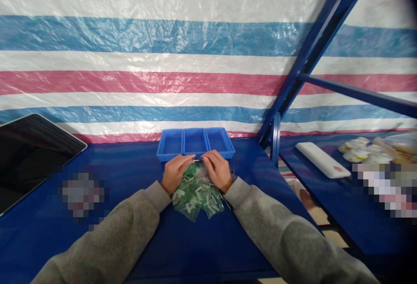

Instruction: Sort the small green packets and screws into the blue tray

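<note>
The left arm (124,223) and right arm (280,223), both grey-sleeved, reached from the frame's lower corners. Just below centre, the left hand (174,172) and right hand (220,171) faced each other, fingers (186,158) pinched, tips close together.

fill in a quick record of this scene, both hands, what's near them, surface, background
left hand: fingers pinching one end of a slim piece
right hand: fingers at the other end of the same piece
below hands: green-tinted clear bags of small parts, in a pile
beyond hands: blue tray, three compartments side by side
surface: blue table
far left: dark screen with a pale edge
right: long white object on another blue surface
background: striped sheet
</note>
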The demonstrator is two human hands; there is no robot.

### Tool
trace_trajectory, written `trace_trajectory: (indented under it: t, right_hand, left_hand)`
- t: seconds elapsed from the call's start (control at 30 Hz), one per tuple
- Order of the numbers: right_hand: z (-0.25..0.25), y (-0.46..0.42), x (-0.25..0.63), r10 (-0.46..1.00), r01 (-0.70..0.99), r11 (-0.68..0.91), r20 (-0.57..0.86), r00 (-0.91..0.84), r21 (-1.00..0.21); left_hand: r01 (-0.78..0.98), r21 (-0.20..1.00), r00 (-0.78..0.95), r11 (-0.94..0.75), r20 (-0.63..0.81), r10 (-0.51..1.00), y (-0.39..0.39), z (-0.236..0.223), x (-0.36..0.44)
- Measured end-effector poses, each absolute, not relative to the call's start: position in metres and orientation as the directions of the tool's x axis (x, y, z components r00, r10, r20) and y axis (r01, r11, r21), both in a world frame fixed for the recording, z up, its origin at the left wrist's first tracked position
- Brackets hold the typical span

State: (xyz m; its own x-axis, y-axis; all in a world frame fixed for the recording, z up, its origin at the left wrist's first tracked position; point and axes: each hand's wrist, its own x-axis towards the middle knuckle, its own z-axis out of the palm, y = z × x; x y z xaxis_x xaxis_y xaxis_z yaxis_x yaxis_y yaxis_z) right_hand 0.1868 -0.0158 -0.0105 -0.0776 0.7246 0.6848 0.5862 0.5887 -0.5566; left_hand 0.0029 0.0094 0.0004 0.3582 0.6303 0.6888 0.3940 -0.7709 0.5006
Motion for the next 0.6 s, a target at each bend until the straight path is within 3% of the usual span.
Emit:
trace_trajectory:
  t: [0.37,0.6]
  right_hand:
    - [-0.0104,-0.0178,0.1851,0.697,0.573,0.650,0.693,-0.187,-0.499]
    - [-0.0117,-0.0171,0.1858,0.699,0.560,0.637,0.704,-0.130,-0.529]
  left_hand:
    - [0.426,0.497,0.292,-0.756,0.716,0.635,0.0095,0.0004,0.0044]
    - [0.400,0.506,0.319,-0.764,0.705,0.634,0.0089,0.0024,0.0037]
